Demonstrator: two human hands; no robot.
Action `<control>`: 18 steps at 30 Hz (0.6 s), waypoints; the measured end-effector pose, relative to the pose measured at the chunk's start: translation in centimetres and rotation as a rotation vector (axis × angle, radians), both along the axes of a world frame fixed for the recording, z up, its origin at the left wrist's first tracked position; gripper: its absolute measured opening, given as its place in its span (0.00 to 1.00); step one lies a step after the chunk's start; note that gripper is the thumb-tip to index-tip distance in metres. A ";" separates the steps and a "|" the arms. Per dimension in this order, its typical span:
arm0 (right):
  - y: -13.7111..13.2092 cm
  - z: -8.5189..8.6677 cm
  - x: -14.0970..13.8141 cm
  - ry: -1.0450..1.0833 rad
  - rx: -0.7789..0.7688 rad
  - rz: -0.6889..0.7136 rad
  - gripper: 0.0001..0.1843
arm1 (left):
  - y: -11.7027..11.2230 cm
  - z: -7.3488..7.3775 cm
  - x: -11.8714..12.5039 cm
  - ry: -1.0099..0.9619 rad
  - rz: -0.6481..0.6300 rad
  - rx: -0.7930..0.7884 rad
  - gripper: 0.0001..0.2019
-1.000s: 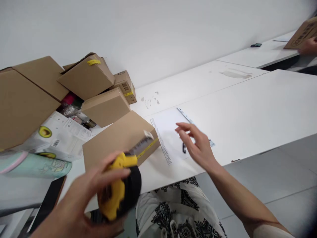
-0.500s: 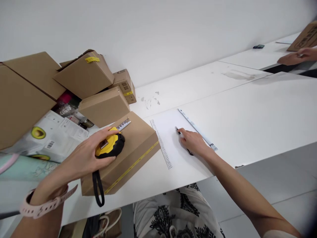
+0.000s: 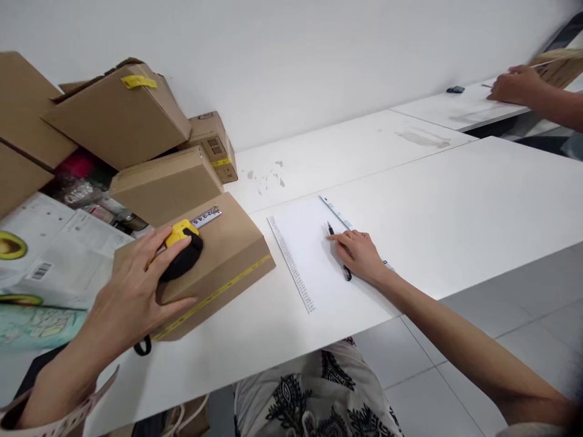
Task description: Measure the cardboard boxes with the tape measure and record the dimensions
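My left hand (image 3: 132, 282) is curled over a yellow and black tape measure (image 3: 183, 247), its thumb lower on the front of a closed cardboard box (image 3: 228, 249). A short length of marked blade sticks out across the box top, and a black wrist strap hangs below the hand. On a white notepad (image 3: 300, 243) with a coil-like left edge lies a black pen (image 3: 347, 272), tip pointing away from me. My right hand (image 3: 359, 255) rests over the pen with fingers loosely stretched, the index finger across its barrel. A light-blue printed strip (image 3: 336, 212) shows along the pad's right edge.
Several cardboard boxes (image 3: 122, 115) crowd the table's left back against the wall. White packages with avocado pictures (image 3: 50, 249) and a mint-green bag (image 3: 40, 325) lie at far left. Another person's hand (image 3: 514, 85) is beside a carton (image 3: 560, 67) at far right.
My right fingers have loosened around the pen, which now shows lying on the pad. My left thumb has slid from the tape measure down to the box front. The other person's hand has moved.
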State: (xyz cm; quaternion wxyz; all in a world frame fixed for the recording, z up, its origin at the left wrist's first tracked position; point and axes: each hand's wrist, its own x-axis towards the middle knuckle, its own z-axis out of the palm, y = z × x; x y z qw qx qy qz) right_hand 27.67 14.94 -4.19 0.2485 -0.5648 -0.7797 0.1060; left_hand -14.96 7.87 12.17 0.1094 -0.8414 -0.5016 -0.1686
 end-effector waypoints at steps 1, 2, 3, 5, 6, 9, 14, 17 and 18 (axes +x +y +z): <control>0.0 -0.1 0.1 0.009 0.016 0.018 0.17 | 0.1 -0.1 0.3 0.034 -0.003 0.064 0.32; 0.0 -0.2 0.1 0.019 0.028 0.039 0.16 | 0.0 -0.4 1.1 0.060 -0.007 0.124 0.32; 0.0 -0.3 0.1 0.028 0.035 0.060 0.15 | -0.4 -0.8 2.5 0.075 -0.020 0.164 0.32; 0.0 -0.4 0.2 0.047 0.035 0.093 0.13 | -1.5 -2.5 6.5 0.055 -0.110 0.185 0.33; 0.0 -0.5 0.2 0.055 0.031 0.101 0.13 | -1.9 -3.8 8.7 0.027 -0.211 0.136 0.33; 0.2 -0.6 0.3 0.066 0.027 0.086 0.13 | -1.4 -8.5 15.0 0.052 -0.396 -0.154 0.31; -0.8 -0.6 0.7 0.059 0.060 0.052 0.16 | 2.2 -14.5 19.8 0.096 -0.252 -0.427 0.46; -2.7 -0.3 0.9 0.019 0.079 -0.005 0.17 | 1.5 -15.5 20.3 0.089 -0.274 -0.453 0.50; -3.5 -0.1 1.0 -0.003 0.066 -0.025 0.18 | 0.6 -15.6 20.3 0.086 -0.290 -0.448 0.51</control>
